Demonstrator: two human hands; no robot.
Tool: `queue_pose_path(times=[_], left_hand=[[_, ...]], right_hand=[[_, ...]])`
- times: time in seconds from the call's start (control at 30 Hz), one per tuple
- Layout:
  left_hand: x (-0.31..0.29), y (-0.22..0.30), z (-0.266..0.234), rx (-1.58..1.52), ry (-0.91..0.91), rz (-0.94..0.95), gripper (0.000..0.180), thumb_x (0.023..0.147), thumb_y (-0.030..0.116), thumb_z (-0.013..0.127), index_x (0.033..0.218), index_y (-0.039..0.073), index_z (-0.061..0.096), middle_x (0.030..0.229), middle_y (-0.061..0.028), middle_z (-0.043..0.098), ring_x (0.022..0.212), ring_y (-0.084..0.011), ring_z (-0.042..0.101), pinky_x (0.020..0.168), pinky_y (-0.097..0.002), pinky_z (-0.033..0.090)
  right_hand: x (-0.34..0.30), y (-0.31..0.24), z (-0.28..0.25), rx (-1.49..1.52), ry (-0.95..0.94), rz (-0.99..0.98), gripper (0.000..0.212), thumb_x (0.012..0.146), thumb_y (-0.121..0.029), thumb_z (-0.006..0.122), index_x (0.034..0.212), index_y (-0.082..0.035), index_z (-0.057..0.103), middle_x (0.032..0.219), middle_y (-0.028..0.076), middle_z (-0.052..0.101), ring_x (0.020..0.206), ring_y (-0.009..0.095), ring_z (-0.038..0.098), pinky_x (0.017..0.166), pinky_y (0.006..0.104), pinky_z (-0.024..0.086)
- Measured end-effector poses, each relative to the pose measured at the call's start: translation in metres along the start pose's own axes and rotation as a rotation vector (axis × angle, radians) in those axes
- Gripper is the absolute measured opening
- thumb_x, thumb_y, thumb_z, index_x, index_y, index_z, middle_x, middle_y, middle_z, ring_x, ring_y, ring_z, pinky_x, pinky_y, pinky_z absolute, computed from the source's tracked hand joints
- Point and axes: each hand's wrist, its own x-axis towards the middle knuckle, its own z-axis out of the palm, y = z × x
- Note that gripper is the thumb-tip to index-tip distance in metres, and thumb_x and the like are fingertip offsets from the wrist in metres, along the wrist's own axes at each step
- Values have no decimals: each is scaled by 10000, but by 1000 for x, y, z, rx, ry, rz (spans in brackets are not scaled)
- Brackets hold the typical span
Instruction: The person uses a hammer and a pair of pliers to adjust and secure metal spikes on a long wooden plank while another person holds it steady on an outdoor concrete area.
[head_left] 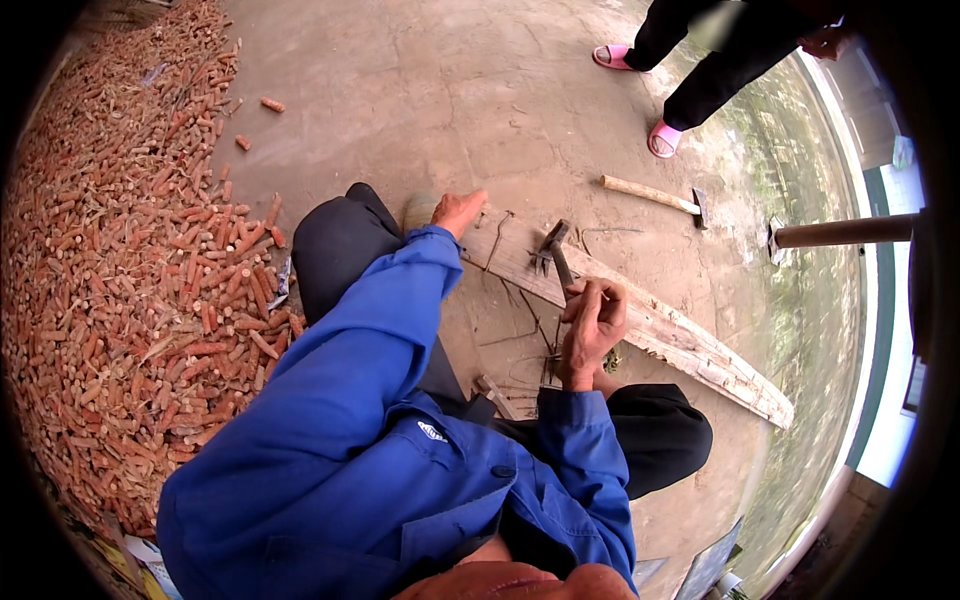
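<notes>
1. Head view, the work in hand: the person crouches over a long rough wooden plank [640, 325] lying on the concrete floor [440, 100]. The right hand [592, 330] is closed in a fist round the handle of a claw hammer [556, 252], whose head sits on the plank's top face, just beyond the fist.
2. The left hand [457, 211] rests on the near end of the plank, fingers curled loosely. It seems to press down, not grip; whether it holds anything small I cannot tell.
3. How far along, as a judgement: bent wires or nails [530, 345] lie loose beside and under the plank, which suggests some have been pulled out already. The hammer head is engaged at one spot, so work on the plank looks part-way through. The far stretch toward the right shows no hardware I can make out.
4. The plank's look: pale, weathered wood, splintered along its edges, running diagonally from the left hand down toward the lower right.
5. Round about: a second hammer [655, 197] with a pale wooden handle lies on the floor beyond the plank, well apart from both hands. A big heap of reddish corn cobs [130, 270] fills the left. Another person's legs in pink sandals [662, 138] stand at the top.
</notes>
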Motion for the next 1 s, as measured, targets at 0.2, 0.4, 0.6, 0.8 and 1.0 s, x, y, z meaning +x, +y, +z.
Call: queue_pose_path(times=[0.2, 0.4, 0.6, 0.8, 1.0], left_hand=[[-19, 28, -7, 169, 2, -183, 548, 757, 461, 590, 950, -46, 671, 1048, -277, 632, 1017, -413, 593, 847, -435, 476], [-41, 33, -14, 236, 26, -148, 524, 763, 452, 562, 915, -36, 676, 1012, -274, 637, 957, -441, 598, 813, -455, 479], [-48, 25, -17, 205, 80, -103, 495, 742, 428, 555, 860, -38, 673, 954, -291, 634, 904, -460, 605, 790, -464, 484], [-47, 26, -14, 187, 87, -115, 501, 746, 437, 553, 833, -42, 670, 929, -282, 643, 892, -456, 608, 781, -467, 481], [-49, 27, -17, 146, 9, -68, 495, 742, 442, 566, 792, -40, 667, 889, -273, 647, 855, -448, 611, 745, -477, 477]], right_hand=[[-28, 5, -19, -736, -168, 62, 314, 877, -103, 599, 1149, 36, 528, 957, 217, 645, 854, 328, 648, 723, 374, 503], [-5, 14, -54, -1142, -865, -390, 227, 865, -175, 570, 813, 37, 506, 633, 236, 544, 532, 381, 567, 480, 444, 428], [7, -36, 18, -533, -415, 807, 271, 916, -180, 491, 836, 75, 446, 610, 120, 478, 488, 263, 575, 406, 384, 439], [-38, -14, 33, -352, -219, 826, 222, 935, -190, 495, 996, 14, 433, 687, 32, 446, 515, 147, 489, 450, 323, 497], [1, -14, -21, -68, -249, 1113, 97, 938, -170, 508, 893, -105, 452, 670, -27, 386, 485, 72, 351, 424, 260, 342]])
